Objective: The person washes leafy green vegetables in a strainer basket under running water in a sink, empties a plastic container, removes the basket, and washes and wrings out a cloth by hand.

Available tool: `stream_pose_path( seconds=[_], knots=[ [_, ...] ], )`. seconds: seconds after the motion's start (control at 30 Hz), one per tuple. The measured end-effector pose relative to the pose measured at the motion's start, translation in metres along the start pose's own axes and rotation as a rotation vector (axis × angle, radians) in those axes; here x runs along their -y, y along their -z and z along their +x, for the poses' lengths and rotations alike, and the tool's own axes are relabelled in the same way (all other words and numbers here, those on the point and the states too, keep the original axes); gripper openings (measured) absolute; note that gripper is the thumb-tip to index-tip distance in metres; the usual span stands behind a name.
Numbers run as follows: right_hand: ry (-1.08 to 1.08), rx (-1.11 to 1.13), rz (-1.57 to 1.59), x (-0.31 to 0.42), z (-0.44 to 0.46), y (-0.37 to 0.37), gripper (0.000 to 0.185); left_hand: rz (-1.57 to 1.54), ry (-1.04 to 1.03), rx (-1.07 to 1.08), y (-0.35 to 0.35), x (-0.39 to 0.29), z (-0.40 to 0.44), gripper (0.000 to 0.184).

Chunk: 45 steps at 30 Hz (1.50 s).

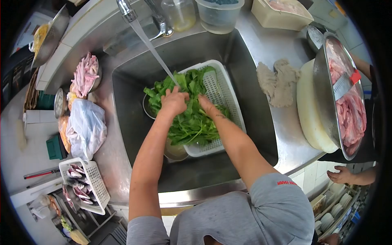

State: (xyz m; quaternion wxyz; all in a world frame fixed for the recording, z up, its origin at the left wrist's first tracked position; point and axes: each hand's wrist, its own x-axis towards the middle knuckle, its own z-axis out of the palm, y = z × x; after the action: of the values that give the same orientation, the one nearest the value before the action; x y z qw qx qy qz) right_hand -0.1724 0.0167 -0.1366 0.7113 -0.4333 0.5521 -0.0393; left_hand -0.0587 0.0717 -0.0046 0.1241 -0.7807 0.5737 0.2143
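1. A grey fabric shirt (228, 220) lies nearest, at the near edge of the steel sink (257, 159).
2. Inside the sink, glossy, crumpled leafy greens (194, 127) form a loose heap under a thin stream of water (153, 50).
3. The left hand (174, 102) bends over the greens and the right hand (209, 107) sinks among them; both touch leaves, but fingertips are hidden, so I cannot tell how far either grip closes.
4. Dark metal walls with rounded corners bound the sink, leaving room along its right side.
5. Right of the sink, a rumpled grey-brown cloth (277, 81) lies on the smooth table (288, 134).
6. Within the sink, an oblong, perforated white basket (220, 87) carries greens, which spill past its left rim.
7. Right of the sink, a wide metal bowl (326, 94) holds pink meat (351, 118); left of it sits a wrinkled plastic bag (85, 128).
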Motion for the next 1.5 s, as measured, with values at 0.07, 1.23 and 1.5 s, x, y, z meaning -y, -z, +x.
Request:
stream_pose_path(
  seconds=[0.07,1.23,1.5],
  knots=[
    [0.147,0.053,0.028,-0.005,-0.013,-0.002,0.067,-0.103,0.02,0.023,0.01,0.009,0.0,0.031],
    [0.702,-0.022,-0.464,-0.042,-0.01,-0.024,0.048,-0.281,-0.193,-0.162,0.012,-0.014,0.028,0.026],
    [0.229,0.259,0.081,0.002,0.024,0.062,0.039,0.069,-0.026,0.117,-0.02,-0.003,0.02,0.032]
  ],
)
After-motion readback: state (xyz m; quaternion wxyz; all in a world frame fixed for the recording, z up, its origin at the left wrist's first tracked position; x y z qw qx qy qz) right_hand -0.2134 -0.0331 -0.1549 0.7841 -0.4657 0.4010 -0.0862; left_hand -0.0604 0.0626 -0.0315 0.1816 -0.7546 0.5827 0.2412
